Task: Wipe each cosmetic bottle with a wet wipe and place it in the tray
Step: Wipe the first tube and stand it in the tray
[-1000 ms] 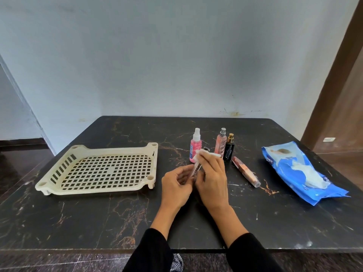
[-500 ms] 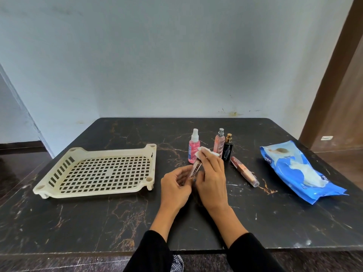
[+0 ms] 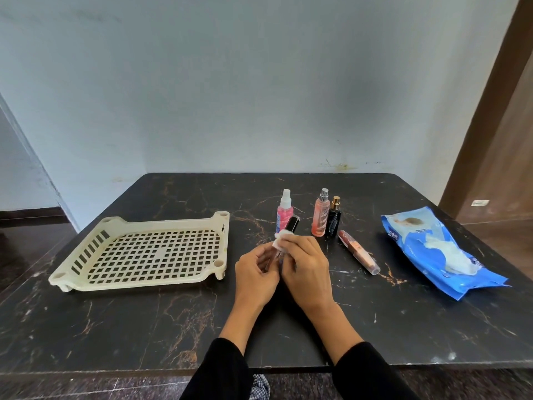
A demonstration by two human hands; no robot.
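Black-marble tabletop: carrying the tray, the bottles, the wipe pack and both hands near its middle.
Left hand: curling its grip around the lower end of a slim clear tube with a black cap, which is tilting up and away from the person.
Right hand: pinching a white wet wipe against the tube just below the cap, its grip closing on wipe and tube together.
Tray: cream, perforated, sitting to the left of the hands with nothing showing inside it.
Pink spray bottle: standing upright just behind the held tube.
Peach spray bottle: standing upright to the right, touching or nearly touching a small black bottle with a gold cap.
Lip gloss tube: lying on its side, just right of the right hand.
Blue wet wipe pack: lying flat at the right side, well apart from the bottles.
Sleeves: black, showing at both forearms.
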